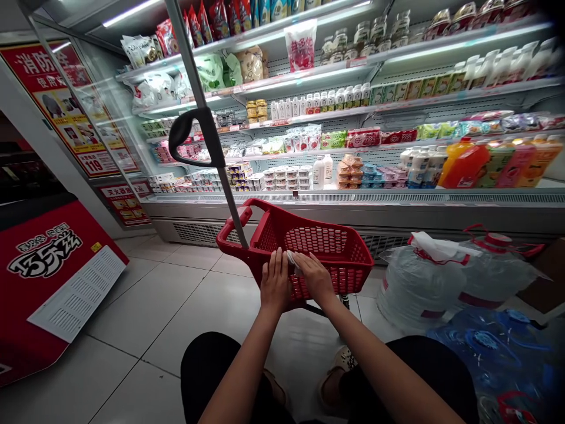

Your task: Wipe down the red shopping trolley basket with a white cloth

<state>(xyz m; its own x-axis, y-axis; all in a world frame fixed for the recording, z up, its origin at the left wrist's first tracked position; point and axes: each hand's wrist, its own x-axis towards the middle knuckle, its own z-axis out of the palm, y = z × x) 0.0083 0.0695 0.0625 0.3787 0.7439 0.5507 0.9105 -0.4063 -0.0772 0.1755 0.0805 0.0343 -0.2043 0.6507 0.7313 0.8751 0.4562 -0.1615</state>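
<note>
A red plastic shopping basket cart (324,238) stands in front of me, with a grey pole and a black handle (209,138) rising on its left. My left hand (276,284) lies against the near side of the basket, fingers stretched out and pointing up at the rim. Just right of it, my right hand (314,278) presses a small white cloth or tissue (291,258) on the same rim, and its fingers partly cover it. The basket's visible inside shows only red mesh walls.
Behind the cart runs a refrigerated shelf (309,197) with yogurt, milk and juice bottles. Large bagged water jugs (415,288) and blue water bottles (489,347) stand at right. A red cabinet (53,282) is at left. Tiled floor (176,306) lies between.
</note>
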